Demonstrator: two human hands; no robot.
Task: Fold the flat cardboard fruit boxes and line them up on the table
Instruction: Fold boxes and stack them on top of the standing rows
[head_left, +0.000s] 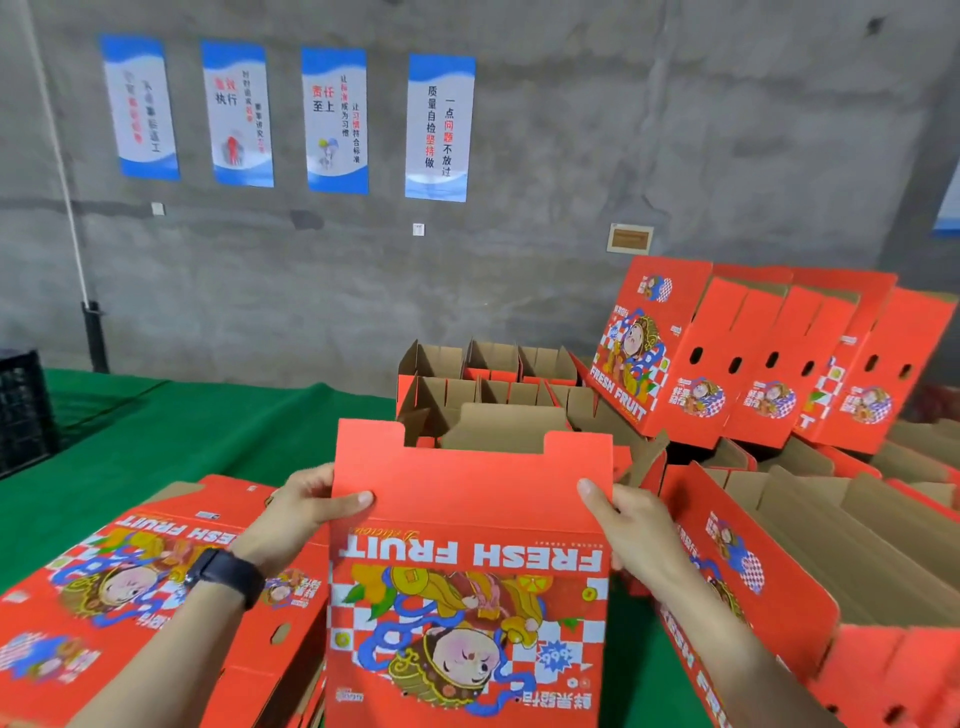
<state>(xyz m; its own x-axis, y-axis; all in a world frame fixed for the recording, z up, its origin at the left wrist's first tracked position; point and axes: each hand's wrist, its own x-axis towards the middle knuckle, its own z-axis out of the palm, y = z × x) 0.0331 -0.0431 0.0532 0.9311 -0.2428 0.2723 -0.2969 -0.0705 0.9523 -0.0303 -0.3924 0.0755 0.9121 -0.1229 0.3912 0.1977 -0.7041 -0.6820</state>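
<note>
A person's left hand (298, 512), a black watch (226, 574) on its wrist, and right hand (631, 525) grasp a red "FRESH FRUIT" box (467, 571) by its two side edges, thumbs pressed on the printed face and fingers curled behind, holding it upright with the print upside down. Left of the box lies a stack of flat boxes (104, 597); right of it stand folded boxes (779, 545) with their tops open. The green table cover (182, 431) stretches away left of the box. Behind it sit more open boxes (493, 374), with tilted red boxes (727, 353) piled behind and to the right. Farther back, four blue-and-white posters (439, 127) hang on a grey concrete wall (675, 130).
</note>
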